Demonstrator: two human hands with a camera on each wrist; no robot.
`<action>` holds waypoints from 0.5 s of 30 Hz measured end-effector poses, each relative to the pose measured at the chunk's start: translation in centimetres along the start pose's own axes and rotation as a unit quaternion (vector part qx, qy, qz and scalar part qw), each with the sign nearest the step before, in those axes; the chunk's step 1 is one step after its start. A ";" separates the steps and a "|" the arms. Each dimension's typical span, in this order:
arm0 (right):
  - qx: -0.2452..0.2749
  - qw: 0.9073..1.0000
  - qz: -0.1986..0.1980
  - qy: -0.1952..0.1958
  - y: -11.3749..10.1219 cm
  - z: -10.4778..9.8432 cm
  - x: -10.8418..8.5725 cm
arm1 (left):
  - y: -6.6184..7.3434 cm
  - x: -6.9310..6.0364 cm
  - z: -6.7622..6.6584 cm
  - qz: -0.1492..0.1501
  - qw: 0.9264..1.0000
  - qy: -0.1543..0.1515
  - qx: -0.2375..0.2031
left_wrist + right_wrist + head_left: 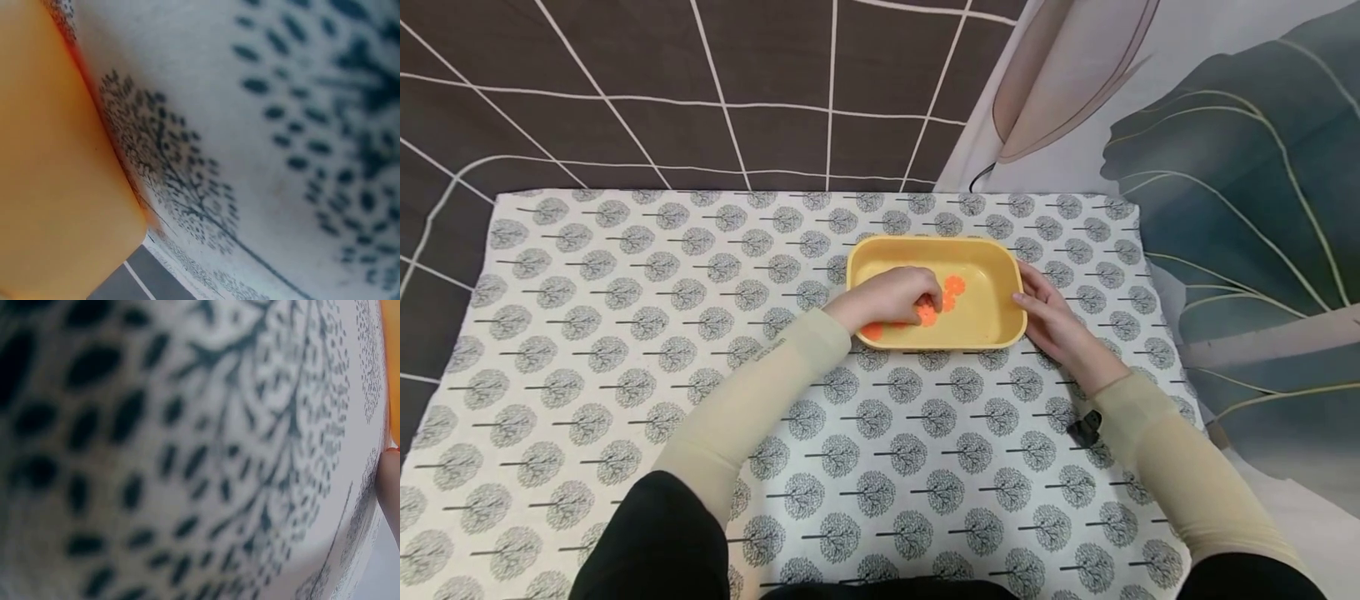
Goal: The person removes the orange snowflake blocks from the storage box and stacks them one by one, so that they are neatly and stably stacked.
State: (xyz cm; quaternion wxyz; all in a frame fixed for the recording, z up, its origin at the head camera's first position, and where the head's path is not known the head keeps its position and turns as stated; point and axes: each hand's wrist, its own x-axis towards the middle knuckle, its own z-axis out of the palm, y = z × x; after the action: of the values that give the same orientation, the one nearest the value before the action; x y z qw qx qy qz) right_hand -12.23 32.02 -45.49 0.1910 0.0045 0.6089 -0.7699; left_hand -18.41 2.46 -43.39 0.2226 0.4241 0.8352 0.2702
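Note:
A yellow rectangular tub (992, 333) with raised walls stands on the patterned cloth. Several small orange pieces with scalloped, flower-like edges (955, 286) lie inside, mostly from its middle to the near left corner. My left hand (891, 296) reaches over the tub's left wall. Its fingers are curled, with an orange piece showing between thumb and forefinger. At the tub's right end, my right hand (1051, 321) grips the wall, thumb on the rim and fingers outside. The left wrist view shows the tub's outer wall (56, 162); the right wrist view has a sliver of it (394, 369).
White cloth with grey tree prints (647, 375) covers the table. A small black object (1085, 429) sits by the right wrist. Behind hangs a dark cloth with white grid lines (775, 67), and a leaf-patterned curtain (1247, 208) is on the right.

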 end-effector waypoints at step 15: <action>-0.002 1.000 -0.002 -0.004 0.1 -0.1 0.1 | -0.1 -0.5 -1.7 -0.009 0.999 0.019 -0.041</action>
State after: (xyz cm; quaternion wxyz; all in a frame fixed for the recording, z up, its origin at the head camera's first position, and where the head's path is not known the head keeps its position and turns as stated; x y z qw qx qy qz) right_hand -12.35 32.11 -45.64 0.1919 -0.0006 0.6093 -0.7694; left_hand -19.23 1.57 -42.03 0.2262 0.4016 0.8314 0.3104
